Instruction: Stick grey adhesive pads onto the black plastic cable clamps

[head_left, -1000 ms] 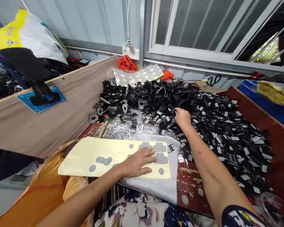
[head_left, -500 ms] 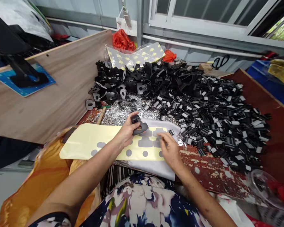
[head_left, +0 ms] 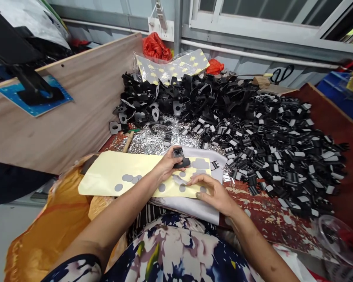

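My left hand [head_left: 165, 163] is closed around a black plastic clip [head_left: 181, 159], held just above a pale yellow backing sheet [head_left: 102, 174]. Grey round and block-shaped stickers dot this sheet, which lies across a light grey cloth [head_left: 191, 209]. Over the sheet's right part, my right hand [head_left: 213, 192] has its fingertips at the end of a grey sticker [head_left: 179, 179] that looks partly lifted. The thumb sits a little apart from the index finger. Exactly how the fingertips grip the sticker is hard to see.
Black clips [head_left: 194, 94] are heaped at the back, and smaller black parts with grey pads [head_left: 282, 156] cover the right side. Silvery metal pins [head_left: 150, 141] lie beyond the sheet. A wooden board [head_left: 85, 102] stands at left; scissors [head_left: 282, 74] rest at the back right.
My left hand has moved slightly right with the clip, which is now turned more upright. The right fingers have shifted down and left on the sheet, and a grey sticker now appears lifted there.
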Available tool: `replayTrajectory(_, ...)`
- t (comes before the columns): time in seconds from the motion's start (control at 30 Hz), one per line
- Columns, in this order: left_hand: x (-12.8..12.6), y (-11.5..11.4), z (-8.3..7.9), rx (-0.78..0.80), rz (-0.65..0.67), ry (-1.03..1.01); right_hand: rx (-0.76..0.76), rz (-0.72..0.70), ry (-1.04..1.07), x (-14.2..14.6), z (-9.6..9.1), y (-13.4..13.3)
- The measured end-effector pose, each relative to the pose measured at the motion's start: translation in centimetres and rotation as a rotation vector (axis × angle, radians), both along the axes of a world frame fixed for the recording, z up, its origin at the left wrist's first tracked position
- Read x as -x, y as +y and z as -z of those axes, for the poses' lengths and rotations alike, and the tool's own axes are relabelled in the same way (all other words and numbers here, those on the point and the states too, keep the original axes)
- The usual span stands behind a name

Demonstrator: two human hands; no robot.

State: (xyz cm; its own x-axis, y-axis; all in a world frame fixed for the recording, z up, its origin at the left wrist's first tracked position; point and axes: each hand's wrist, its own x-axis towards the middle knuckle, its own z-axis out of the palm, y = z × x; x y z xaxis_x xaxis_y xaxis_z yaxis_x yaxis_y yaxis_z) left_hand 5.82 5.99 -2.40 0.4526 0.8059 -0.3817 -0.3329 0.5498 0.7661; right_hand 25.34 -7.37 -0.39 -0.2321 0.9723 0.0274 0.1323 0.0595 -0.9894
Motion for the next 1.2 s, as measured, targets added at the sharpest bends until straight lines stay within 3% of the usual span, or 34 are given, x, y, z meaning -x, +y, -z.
replayTrajectory(0.1,0.2,-0.2,0.2,-0.028,-0.025,-0.033,-0.087,0.212,0.003,-0.2,-1.1,0.2)
replayTrajectory(0.27,0.3,-0.5,0.4,-0.003,-0.063,-0.012,-0.075,0.332,0.076,-0.3,-1.1,0.6)
replayTrajectory(0.43,0.4,-2.7,-1.9,0.039,0.049,-0.140,-0.132,0.529,0.060,0.1,-1.2,0.6)
replayTrajectory(0.63,0.1,-5.7,-4.3,0.074,0.123,-0.338,-0.191,0.556,0.034,1.2,-1.4,0.8)
replayTrajectory(1.2,0.1,-6.3,-3.9,0.044,0.120,-0.365,-0.209,0.576,0.051,2.1,-0.6,1.2)
